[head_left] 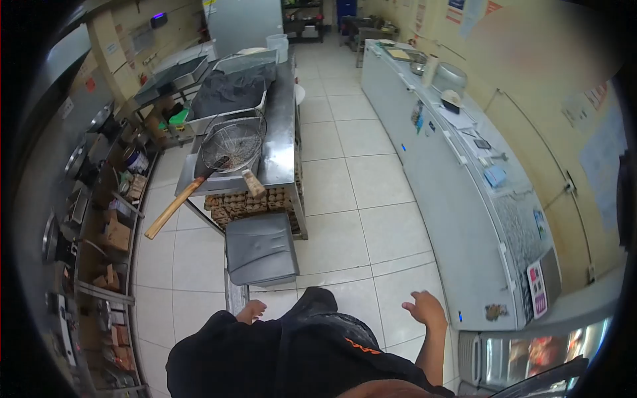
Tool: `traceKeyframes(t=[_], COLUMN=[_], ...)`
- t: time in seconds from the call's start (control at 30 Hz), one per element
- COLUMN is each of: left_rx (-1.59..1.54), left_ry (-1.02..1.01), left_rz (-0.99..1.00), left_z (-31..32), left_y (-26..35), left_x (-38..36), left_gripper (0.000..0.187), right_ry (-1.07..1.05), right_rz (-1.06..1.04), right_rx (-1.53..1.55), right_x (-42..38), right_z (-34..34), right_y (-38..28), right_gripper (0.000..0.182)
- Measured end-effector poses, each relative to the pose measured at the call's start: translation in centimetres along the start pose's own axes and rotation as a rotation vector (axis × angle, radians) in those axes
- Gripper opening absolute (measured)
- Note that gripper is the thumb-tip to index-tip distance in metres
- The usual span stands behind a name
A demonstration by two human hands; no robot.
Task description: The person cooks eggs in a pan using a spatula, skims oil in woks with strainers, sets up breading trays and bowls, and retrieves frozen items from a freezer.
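My right hand (425,310) hangs over the tiled floor at my right side. Its thumb and fingers stand apart, with nothing in them. Close to my body on the other side is my left hand (251,311), partly hidden by my dark sleeve; its visible fingers are loosely extended and hold nothing. Nearest to that hand is a grey padded stool (261,249) at the end of a steel table (282,156). On this table lies a wire strainer (232,144) with a wooden handle, beside another wooden-handled tool (176,205) that sticks out over the edge.
A long white chest freezer (431,172) runs along the right wall, with a pink-and-white scale (537,286) and papers on top. Egg trays (249,207) are stacked under the steel table. Shelves with boxes (116,232) line the left. A tiled aisle (332,159) leads ahead.
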State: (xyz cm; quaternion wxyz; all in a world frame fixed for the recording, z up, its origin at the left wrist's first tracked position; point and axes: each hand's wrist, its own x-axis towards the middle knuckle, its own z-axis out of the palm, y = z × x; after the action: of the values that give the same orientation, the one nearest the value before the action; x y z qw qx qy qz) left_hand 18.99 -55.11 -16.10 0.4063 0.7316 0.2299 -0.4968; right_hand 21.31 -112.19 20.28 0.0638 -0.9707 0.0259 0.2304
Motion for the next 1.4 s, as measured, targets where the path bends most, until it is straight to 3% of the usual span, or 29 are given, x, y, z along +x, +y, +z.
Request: traceKeyframes(t=[0.03,0.1,0.13,0.2,0.23,0.27,0.33,0.4,0.43,0.47,0.5,0.53,0.57,0.63,0.67,0.77,0.87,0.93,1.0,1.03,1.07,1.1,1.17,1.2,1.23,1.27,1.3,1.33,1.4], left_rx=[-0.026,-0.454,-0.483,0.994,0.920,0.899,0.585,0.091,-0.228,-0.423,-0.382,-0.277,-0.243,-0.469,-0.551,-0.688,-0.812,-0.903,-0.891,-0.730,-0.705,-0.460,-0.460,-0.701,-0.645,-1.004,-1.420,-1.777,-1.984], left_ry=[0.001,0.001,0.010,0.165,0.216,0.224,0.064,0.105,0.134,0.188,0.161,0.157,0.316,0.334,0.406,0.550,0.644,0.695,0.741,0.727,0.666,0.632,0.631,0.686,0.629,0.664,0.717,0.766,0.762], left_rz=[-0.011,0.023,0.017,0.573,0.700,0.687,0.612,0.264,0.091,0.042,0.025,0.186,0.448,0.341,0.383,0.441,0.442,0.285,0.135,0.136,0.021,-0.065,-0.250,-0.331,-0.374,-0.314,-0.238,-0.180,0.031], left_z=[0.4,0.9,1.5,2.0,2.5,2.4,2.7,2.1,1.7,0.6,-1.7,-3.7,-5.0,-10.0,-11.7,-15.7,-15.1,-12.9,-7.6,-3.9,-0.7,2.0,9.8,14.9,18.4,20.9,23.5,25.9,30.6], left_y=[0.6,1.7,3.5,7.8,7.3,9.0,15.2,21.7,26.1,31.3,36.0,38.0,39.0,47.5,50.7,55.8,56.4,54.5,50.7,46.4,45.0,43.6,40.1,37.6,35.8,36.8,37.8,39.0,39.3], left_x=[0.8,3.0,3.5,4.8,8.7,10.3,13.4,14.7,15.1,15.1,14.7,18.2,21.9,17.2,15.5,11.7,10.9,10.9,11.9,15.1,13.8,11.6,9.8,10.7,11.0,9.5,7.9,6.2,6.8], left_gripper=[0.018,0.011,0.011,0.012,0.018,0.018,0.023,0.023,0.023,0.024,0.025,0.024,0.028,0.027,0.028,0.029,0.030,0.029,0.029,0.033,0.039,0.041,0.050,0.056,0.063,0.060,0.057,0.055,0.054], right_ry=[-0.012,-0.070,-0.086,-0.211,-0.175,-0.195,-0.090,0.202,0.012,-0.153,-0.337,-0.452,-0.530,-0.616,-0.642,-0.679,-0.707,-0.712,-0.693,-0.676,-0.653,-0.621,-0.570,-0.555,-0.608,-0.662,-0.666,-0.803,-1.002], right_rz=[-0.020,-0.376,-0.398,-0.528,-0.588,-0.603,-0.338,-0.411,-0.272,-0.293,-0.224,-0.153,-0.084,-0.010,-0.003,-0.028,-0.080,-0.129,-0.191,-0.234,-0.293,-0.366,-0.493,-0.524,-0.585,-0.644,-0.665,-0.671,-0.694], right_rx=[-0.015,0.472,0.458,0.706,0.710,0.699,0.646,0.379,0.390,0.270,0.236,0.273,0.317,0.360,0.365,0.372,0.354,0.350,0.342,0.337,0.328,0.328,0.322,0.286,0.246,0.203,0.190,0.088,-0.174], right_x=[2.8,9.1,12.1,17.7,21.7,25.4,32.9,40.0,43.5,47.8,49.9,51.2,52.4,55.5,57.4,64.4,71.9,77.4,83.2,86.3,89.6,92.7,97.1,95.2,93.4,91.8,90.2,88.5,84.5], right_z=[-2.2,-6.5,-8.5,-11.9,-11.6,-10.9,-8.4,-1.7,2.7,10.0,11.6,11.4,10.8,8.8,7.5,3.6,0.3,-1.7,-3.5,-4.5,-5.7,-7.2,-11.1,-14.9,-17.5,-18.7,-18.4,-17.3,-12.5], right_y=[-0.3,-1.3,-1.9,-3.1,-2.5,-1.7,1.0,6.3,10.1,16.5,19.0,19.7,19.9,19.6,19.4,18.4,17.9,16.2,14.5,13.4,12.0,9.1,2.3,-3.2,-7.6,-11.0,-13.9,-16.4,-19.2], right_gripper=[0.052,0.050,0.050,0.047,0.043,0.043,0.035,0.029,0.032,0.037,0.036,0.035,0.034,0.032,0.032,0.029,0.026,0.025,0.023,0.022,0.021,0.021,0.019,0.024,0.025,0.029,0.029,0.033,0.037])
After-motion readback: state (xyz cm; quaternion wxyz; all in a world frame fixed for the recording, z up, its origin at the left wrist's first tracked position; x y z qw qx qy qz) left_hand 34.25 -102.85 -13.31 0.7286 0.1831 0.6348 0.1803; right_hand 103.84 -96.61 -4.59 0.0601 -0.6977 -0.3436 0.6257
